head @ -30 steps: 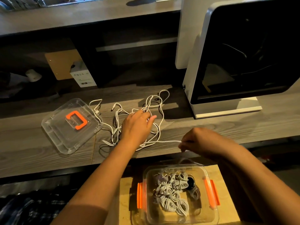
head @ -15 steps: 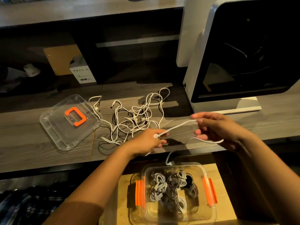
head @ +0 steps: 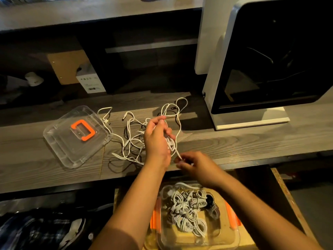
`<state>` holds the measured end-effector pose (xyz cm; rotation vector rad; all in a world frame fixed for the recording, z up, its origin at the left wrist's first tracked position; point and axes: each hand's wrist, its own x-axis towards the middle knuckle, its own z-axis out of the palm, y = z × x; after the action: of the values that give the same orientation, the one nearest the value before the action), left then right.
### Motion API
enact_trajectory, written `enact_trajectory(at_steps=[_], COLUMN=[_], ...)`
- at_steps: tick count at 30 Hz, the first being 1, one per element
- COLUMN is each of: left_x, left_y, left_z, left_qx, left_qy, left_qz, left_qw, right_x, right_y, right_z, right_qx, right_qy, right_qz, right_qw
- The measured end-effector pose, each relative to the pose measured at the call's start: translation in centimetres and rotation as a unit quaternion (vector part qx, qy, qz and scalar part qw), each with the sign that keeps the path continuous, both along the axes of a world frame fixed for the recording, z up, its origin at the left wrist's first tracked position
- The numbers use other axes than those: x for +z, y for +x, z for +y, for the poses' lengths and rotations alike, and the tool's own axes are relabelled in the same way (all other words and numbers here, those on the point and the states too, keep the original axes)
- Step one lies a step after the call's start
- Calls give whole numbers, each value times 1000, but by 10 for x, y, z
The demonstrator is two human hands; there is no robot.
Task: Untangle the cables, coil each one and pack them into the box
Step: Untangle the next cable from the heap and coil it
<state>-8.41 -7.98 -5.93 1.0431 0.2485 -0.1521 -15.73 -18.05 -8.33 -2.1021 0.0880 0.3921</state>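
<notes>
A tangle of white cables [head: 133, 141] lies on the wooden counter [head: 234, 145]. My left hand [head: 155, 139] is raised over the tangle and grips loops of one white cable [head: 171, 145] wound round its fingers. My right hand [head: 192, 165] is just below it and pinches the free end of that same cable. Below the counter's front edge a clear plastic box [head: 230, 239] with orange latches holds several coiled grey-white cables [head: 187, 212]. The box's clear lid [head: 75, 136], with an orange handle, lies flat on the counter at the left.
A large white machine with a dark window [head: 270, 65] stands on the counter at the right. A small white carton [head: 90, 82] and a brown board sit in the dark recess behind. The box rests on a wooden board [head: 286, 199]. Dark fabric lies at the lower left.
Both hands came together over the tangle. My left hand rose with cable loops wound round it, and my right hand moved left and down to pinch the cable's end.
</notes>
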Motion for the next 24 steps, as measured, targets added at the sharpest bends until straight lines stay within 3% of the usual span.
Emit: enact_trajectory(at_steps=[1, 3, 6, 9, 12, 14, 17, 20, 22, 23, 24], left_x=[-3, -10, -26, -28, -23, -23, -26, -20, -16, -14, -12], left_y=[3, 6, 8, 12, 15, 20, 25, 28, 34, 38, 39], left_z=[-2, -3, 8, 17, 19, 22, 29, 30, 30, 31, 33], left_qx=[34, 83, 79, 17, -50, -124, -149, -79, -4, 30, 44], left_qy=[100, 294, 537, 616, 680, 708, 684, 640, 580, 563, 582], left_qz=[-34, -130, -294, -360, -380, -302, -231, -211, -144, -123, -123], left_qw=[994, 943, 787, 701, 625, 626, 675, 735, 802, 817, 803], right_x=[1, 5, 12, 19, 31, 35, 36, 33, 34, 35, 38], right_y=[-1, -2, -1, 1, 1, 0, -3, -9, -14, -16, -17], right_z=[7, 18, 23, 17, 7, 4, 6, 12, 15, 16, 16], right_qx=[12, 19, 47, 47, -17, -45, -56, -75, -43, -13, 15], right_qy=[-43, -80, -124, -95, 3, 34, 26, 76, 45, 9, -32], right_qz=[-27, -58, -65, -30, 33, 38, 14, 5, -25, -47, -68], right_qw=[999, 995, 989, 994, 999, 998, 998, 994, 998, 999, 997])
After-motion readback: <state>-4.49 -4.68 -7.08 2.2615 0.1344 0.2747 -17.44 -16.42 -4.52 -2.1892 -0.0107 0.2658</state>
